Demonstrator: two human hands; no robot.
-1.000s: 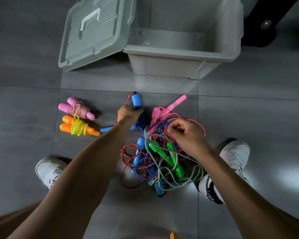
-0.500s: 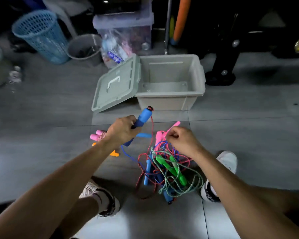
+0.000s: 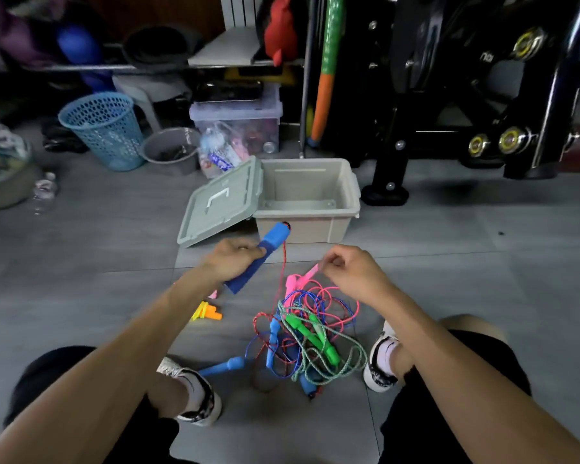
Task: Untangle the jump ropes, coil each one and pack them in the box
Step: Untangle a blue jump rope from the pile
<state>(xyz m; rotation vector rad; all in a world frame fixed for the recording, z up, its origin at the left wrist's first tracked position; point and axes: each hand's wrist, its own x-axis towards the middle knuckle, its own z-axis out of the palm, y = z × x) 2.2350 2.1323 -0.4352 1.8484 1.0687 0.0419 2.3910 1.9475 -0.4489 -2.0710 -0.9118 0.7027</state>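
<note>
The left forearm (image 3: 168, 313) is covering most of the orange-handled coil (image 3: 208, 312) and all but a sliver of a pink one. The right hand (image 3: 352, 272) is blurring, hiding what its fingers are pinching. In the tangled ropes (image 3: 308, 336), individual cords are overlapping beyond tracing.

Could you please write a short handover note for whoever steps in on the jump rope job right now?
Left hand: grips the blue handle, lifted above the floor; its red speckled rope hangs down into the tangle.
Right hand: fingers curled, pinching something thin near the pink handle; what exactly it holds is unclear.
Box: open, nothing visible inside, lid leaning against its left side.
Done: an orange-handled rope lies coiled on the floor, partly hidden by the left arm.
Left: free the red, pink, blue and green ropes, coil each, pack all in the box.
</note>
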